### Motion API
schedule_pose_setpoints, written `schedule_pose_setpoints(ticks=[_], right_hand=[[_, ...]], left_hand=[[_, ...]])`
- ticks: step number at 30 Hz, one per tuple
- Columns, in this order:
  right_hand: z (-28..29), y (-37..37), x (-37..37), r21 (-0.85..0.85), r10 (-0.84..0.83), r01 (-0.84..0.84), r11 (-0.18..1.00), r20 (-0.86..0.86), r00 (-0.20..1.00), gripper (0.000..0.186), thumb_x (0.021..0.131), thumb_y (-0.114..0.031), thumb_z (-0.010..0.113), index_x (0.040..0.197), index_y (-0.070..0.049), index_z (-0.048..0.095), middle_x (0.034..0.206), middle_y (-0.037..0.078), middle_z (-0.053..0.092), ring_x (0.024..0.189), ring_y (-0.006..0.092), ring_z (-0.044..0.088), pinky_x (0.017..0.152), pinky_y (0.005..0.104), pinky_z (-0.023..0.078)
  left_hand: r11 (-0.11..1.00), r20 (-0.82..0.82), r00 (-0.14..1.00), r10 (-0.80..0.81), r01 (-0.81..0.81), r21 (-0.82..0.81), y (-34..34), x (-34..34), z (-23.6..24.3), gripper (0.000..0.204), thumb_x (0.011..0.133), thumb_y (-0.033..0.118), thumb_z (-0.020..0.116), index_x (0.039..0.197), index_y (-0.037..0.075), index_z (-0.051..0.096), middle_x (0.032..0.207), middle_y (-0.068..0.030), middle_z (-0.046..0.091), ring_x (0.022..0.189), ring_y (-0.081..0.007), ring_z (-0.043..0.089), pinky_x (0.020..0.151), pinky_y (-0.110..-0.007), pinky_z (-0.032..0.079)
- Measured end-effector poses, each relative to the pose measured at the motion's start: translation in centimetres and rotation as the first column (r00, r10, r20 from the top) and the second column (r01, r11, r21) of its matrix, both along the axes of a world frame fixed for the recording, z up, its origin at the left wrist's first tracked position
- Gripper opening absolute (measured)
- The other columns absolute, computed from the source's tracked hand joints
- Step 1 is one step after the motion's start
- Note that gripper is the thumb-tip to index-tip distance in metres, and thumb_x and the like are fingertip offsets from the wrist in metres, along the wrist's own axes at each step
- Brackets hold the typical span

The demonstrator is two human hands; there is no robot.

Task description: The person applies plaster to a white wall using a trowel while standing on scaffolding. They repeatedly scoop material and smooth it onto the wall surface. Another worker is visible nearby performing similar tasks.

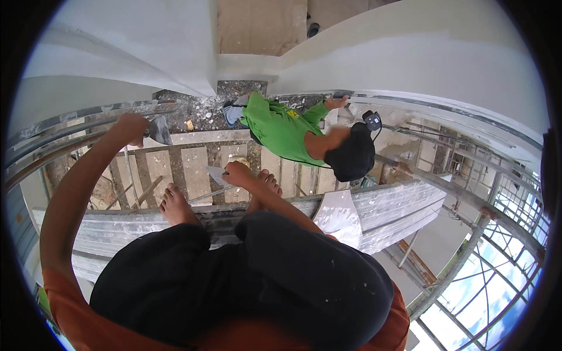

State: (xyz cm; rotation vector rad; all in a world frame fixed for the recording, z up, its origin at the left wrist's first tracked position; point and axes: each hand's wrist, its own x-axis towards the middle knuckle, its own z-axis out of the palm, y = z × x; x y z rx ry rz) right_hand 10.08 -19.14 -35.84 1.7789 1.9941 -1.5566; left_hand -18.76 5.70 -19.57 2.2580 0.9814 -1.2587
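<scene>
My left hand (132,129) is raised at the left, beside the scaffold pipes and the pale wall, with its fingers closed round the handle of a putty knife. The broad grey blade of this putty knife (160,131) points to the right. Nearer the middle, above my bare feet, my right hand (237,174) grips a second flat blade (216,174), which looks like another putty knife. Its handle is hidden in my fingers. Neither blade visibly touches the wall.
I squat on a metal scaffold plank (404,213), a whitish sheet (339,217) lying on it. Below, a co-worker in a green shirt (281,130) and dark cap reaches to the wall (410,64). Scaffold pipes (468,187) cross at the right. Boards (196,169) and rubble lie beneath.
</scene>
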Motion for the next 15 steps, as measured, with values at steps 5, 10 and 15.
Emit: schedule_pose_setpoints(ticks=[5,10,15], right_hand=[[-0.7,-0.1,0.0,-0.017,-0.007,0.007,1.0,0.013,1.0,0.035,0.073,-0.032,0.069,0.075,0.003,0.064,0.076,0.022,0.064,0.074,0.0375,0.064,0.069,0.0455,0.05],[-0.4,-0.1,0.3,0.002,-0.033,0.033,0.999,-0.011,0.999,0.035,0.071,-0.032,0.069,0.073,0.003,0.064,0.075,0.023,0.064,0.073,0.0379,0.064,0.068,0.0455,0.05],[-1.0,0.0,0.1,-0.04,-0.022,0.022,0.999,-0.013,1.0,0.034,0.071,-0.031,0.069,0.074,0.003,0.064,0.074,0.023,0.063,0.073,0.0379,0.064,0.068,0.0452,0.05]], left_hand=[[0.999,-0.003,0.999,0.035,-0.035,0.013,-0.1,-0.2,-0.5,0.043,0.06,0.03,0.084,0.092,0.005,0.069,0.093,-0.0141,0.068,0.093,-0.0317,0.065,0.079,-0.041,0.052],[1.0,0.03,0.999,0.013,-0.013,0.017,0.0,0.0,-0.4,0.043,0.06,0.032,0.084,0.092,0.006,0.07,0.093,-0.0131,0.069,0.092,-0.0311,0.065,0.078,-0.04,0.053],[1.0,-0.008,1.0,-0.024,0.024,-0.013,0.0,0.0,-0.6,0.043,0.06,0.032,0.084,0.092,0.006,0.07,0.092,-0.0124,0.069,0.092,-0.0309,0.066,0.077,-0.04,0.053]])
